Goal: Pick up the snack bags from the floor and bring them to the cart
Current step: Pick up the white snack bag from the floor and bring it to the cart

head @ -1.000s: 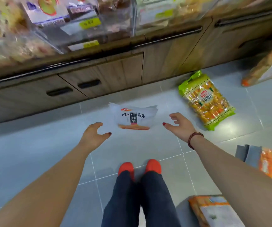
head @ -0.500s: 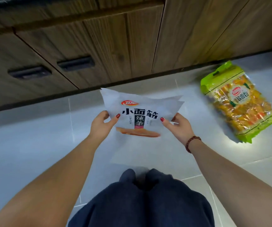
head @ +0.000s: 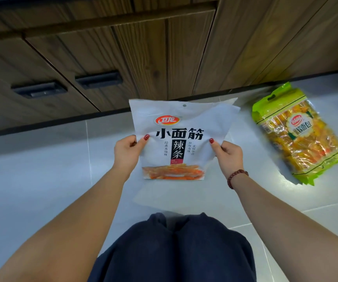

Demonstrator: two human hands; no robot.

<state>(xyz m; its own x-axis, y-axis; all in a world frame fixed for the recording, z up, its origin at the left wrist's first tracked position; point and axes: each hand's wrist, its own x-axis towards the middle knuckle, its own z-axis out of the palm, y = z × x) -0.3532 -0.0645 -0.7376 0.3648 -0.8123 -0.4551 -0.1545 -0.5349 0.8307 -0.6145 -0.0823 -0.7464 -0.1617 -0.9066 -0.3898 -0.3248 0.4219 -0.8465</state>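
Note:
A white snack bag (head: 181, 121) with black characters and a picture of orange strips is held up off the grey floor, face toward me. My left hand (head: 126, 153) grips its left edge, thumb on the front. My right hand (head: 228, 154), with a bead bracelet on the wrist, grips its right edge the same way. A second snack bag (head: 300, 135), green-edged with yellow-orange contents, lies flat on the floor to the right. The cart is out of view.
Dark wooden cabinets (head: 143, 53) with black recessed handles stand right behind the white bag, their black plinth meeting the grey tiled floor (head: 41, 180). My knees in dark blue trousers (head: 174, 251) are bent below the bag.
Both hands went from open above the white bag to gripping its sides, then lifted it off the floor and tilted it upright. The view dropped lower and closer to the cabinets.

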